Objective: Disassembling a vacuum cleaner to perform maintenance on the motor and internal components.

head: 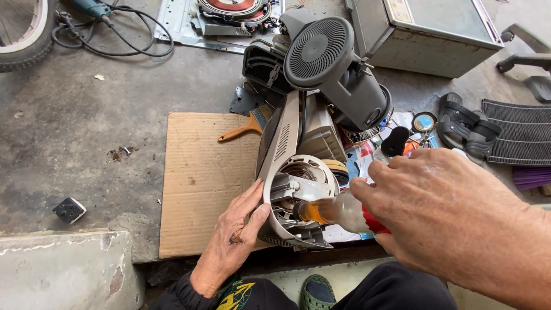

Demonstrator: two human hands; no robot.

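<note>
My left hand [229, 241] rests flat against the left side of a beige plastic appliance housing [281, 143] that lies on its side, steadying its round end with the metal hub [298, 186]. My right hand [442, 218] grips a small clear bottle of amber liquid [333, 209] with a red label, tipped sideways so its neck points at the hub. A dark grey round vented fan unit [327, 57] sits on top of the housing's far end.
A sheet of cardboard [201, 178] lies under the work on the concrete floor. A brush with an orange handle [241, 131], sandals [468, 126], a grey metal box [425, 34], a black cable [115, 40], a wheel [23, 28] and small parts surround it.
</note>
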